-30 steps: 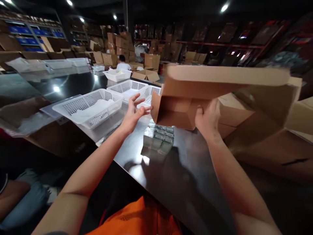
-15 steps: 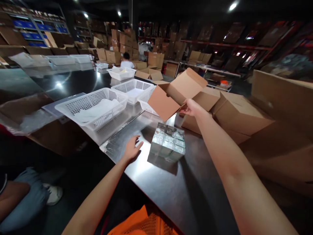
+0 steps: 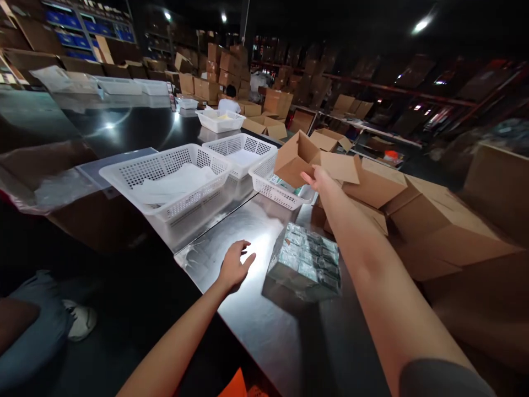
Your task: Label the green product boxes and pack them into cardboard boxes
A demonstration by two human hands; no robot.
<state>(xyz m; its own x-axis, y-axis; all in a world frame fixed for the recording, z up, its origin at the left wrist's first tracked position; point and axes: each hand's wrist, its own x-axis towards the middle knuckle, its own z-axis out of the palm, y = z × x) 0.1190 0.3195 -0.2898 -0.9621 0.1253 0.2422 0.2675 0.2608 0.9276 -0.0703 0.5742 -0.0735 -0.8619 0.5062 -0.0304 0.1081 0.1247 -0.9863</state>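
Box swings out further over baskets; right hand [image 3: 316, 179] grip pinched on open cardboard box [image 3: 295, 160] flap, light, floppy, better held by wall. Left hand [image 3: 235, 266] flat, open on worktop [image 3: 264, 331] beside wrapped packet block [image 3: 306, 262].

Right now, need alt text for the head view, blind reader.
The right hand holds an open empty cardboard box up over a white perforated basket, while the left hand rests flat on the steel table beside a plastic-wrapped block of small packs. Two more white baskets and stacked cartons lie beyond.
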